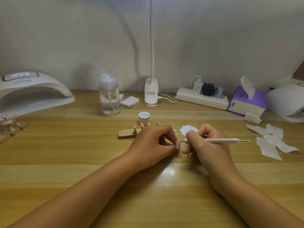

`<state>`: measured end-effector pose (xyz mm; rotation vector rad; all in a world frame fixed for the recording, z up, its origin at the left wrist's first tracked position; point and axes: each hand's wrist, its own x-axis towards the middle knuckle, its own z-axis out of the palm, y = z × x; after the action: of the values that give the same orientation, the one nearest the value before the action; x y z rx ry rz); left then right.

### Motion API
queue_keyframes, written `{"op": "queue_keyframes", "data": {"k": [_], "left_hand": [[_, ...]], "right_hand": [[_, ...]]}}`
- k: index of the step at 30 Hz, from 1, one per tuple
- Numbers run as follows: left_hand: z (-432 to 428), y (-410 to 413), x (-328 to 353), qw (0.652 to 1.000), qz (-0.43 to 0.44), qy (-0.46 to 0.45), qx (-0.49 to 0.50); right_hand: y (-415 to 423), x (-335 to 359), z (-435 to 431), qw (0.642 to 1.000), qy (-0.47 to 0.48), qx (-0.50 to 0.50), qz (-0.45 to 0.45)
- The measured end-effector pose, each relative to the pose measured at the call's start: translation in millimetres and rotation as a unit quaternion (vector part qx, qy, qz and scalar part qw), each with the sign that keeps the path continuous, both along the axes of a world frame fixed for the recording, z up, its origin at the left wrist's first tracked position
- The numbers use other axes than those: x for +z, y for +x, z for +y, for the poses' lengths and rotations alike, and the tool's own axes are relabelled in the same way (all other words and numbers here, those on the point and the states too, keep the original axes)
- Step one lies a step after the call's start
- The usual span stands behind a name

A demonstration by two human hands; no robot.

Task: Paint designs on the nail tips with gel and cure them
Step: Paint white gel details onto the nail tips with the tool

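Observation:
My left hand (pixel 153 142) pinches a pink nail tip (pixel 178 144) at the middle of the wooden table. My right hand (pixel 207 142) grips a cream dotting pen (pixel 220 140), and its fine metal point touches the tip's upper edge. Behind my left hand lies a wooden holder (pixel 126 134) with several pink nail tips (pixel 141 124) on small stands. A small white gel jar (pixel 144 117) stands behind it. A patch of white gel (pixel 189 130) is smeared on the table behind my right hand. White smears mark the back of my right hand.
A white curing lamp (pixel 31 92) stands at the far left, with more nail stands (pixel 9 125) in front of it. A clear pump bottle (pixel 109 96), lamp base (pixel 151 94), power strip (pixel 202 97), purple tissue box (pixel 246 102) and loose wipes (pixel 271 140) lie behind and right.

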<state>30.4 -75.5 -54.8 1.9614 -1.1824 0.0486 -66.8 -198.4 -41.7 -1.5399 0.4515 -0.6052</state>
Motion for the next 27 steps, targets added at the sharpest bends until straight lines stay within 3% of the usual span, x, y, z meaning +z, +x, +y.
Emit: {"op": "queue_keyframes", "data": {"k": [27], "left_hand": [[-1.0, 1.5, -1.6, 1.000, -0.002, -0.009, 0.002]], "right_hand": [[-0.7, -0.5, 0.5, 1.000, -0.013, 0.012, 0.000]]}}
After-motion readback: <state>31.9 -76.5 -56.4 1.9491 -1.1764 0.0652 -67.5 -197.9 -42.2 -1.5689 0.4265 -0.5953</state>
